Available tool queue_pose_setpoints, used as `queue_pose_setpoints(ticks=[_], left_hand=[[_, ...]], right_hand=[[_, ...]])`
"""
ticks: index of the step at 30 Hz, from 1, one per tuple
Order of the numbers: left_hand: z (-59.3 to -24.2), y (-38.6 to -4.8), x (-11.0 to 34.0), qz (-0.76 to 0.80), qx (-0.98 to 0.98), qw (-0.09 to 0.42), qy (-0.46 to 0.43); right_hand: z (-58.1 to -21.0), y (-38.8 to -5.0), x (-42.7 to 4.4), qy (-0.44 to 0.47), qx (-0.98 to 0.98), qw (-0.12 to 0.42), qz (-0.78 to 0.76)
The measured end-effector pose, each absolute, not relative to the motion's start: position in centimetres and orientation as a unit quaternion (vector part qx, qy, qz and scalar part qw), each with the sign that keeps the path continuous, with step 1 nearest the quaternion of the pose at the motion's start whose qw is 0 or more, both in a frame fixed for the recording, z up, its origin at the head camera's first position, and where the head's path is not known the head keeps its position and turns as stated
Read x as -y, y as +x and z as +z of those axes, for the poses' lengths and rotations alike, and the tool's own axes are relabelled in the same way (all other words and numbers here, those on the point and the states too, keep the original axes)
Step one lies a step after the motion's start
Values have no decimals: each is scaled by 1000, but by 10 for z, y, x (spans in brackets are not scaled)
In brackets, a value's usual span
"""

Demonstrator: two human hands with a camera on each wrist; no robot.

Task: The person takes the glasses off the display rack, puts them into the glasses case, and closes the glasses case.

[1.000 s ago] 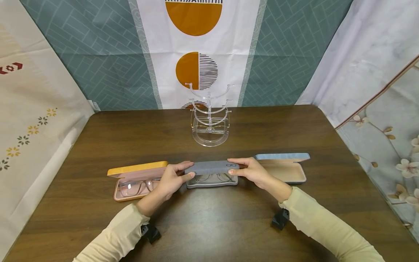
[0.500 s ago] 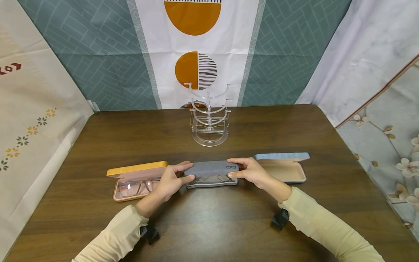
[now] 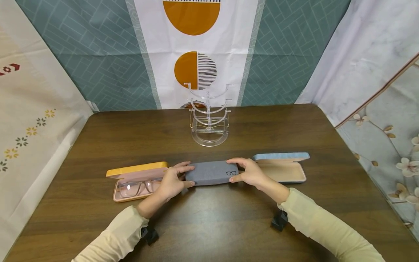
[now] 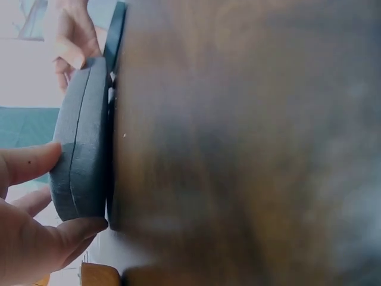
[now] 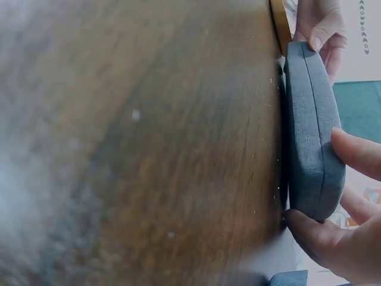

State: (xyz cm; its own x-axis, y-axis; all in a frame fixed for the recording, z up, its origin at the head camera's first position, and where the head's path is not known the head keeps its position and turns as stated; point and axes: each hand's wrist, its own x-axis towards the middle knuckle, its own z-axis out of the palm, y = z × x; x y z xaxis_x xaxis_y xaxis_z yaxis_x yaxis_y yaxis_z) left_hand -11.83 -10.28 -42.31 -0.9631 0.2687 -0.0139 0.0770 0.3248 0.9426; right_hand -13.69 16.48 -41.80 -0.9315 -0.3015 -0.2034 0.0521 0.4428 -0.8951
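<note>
A grey glasses case [image 3: 211, 173] lies closed at the middle of the table, its lid down to the seam; the eyeglasses inside are hidden. My left hand [image 3: 171, 181] grips its left end, thumb at the front edge and fingers over the back. At the right end, my right hand [image 3: 250, 172] holds it the same way, beside a small glasses drawing on the lid. Both wrist views show the seam of the grey case [image 4: 80, 137] running between the thumb and fingers. To the left, an orange glasses case [image 3: 137, 170] stands with its lid up and eyeglasses [image 3: 132, 188] in it.
A blue glasses case [image 3: 281, 156] with its lid raised sits right of my right hand, its beige inside bare. Behind, a clear tiered stand [image 3: 209, 140] holds thin-rimmed eyeglasses low down. Fabric hangs around the brown table [image 3: 209, 225].
The grey case's lid has come down over its base, covering the eyeglasses that showed in it before. Both thumbs have moved lower with it. The other cases have stayed put.
</note>
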Motion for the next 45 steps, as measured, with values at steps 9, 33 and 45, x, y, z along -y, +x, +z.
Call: queue_pose_setpoints(ticks=[9, 33, 45], left_hand=[[-418, -118, 101, 505, -852, 60, 129], [-379, -127, 105, 586, -791, 5, 175], [-364, -146, 103, 595, -791, -5, 141]], right_hand=[[-419, -136, -163, -97, -830, 159, -526], [-376, -139, -170, -120, -810, 97, -566], [-358, -159, -171, -102, -821, 86, -555]])
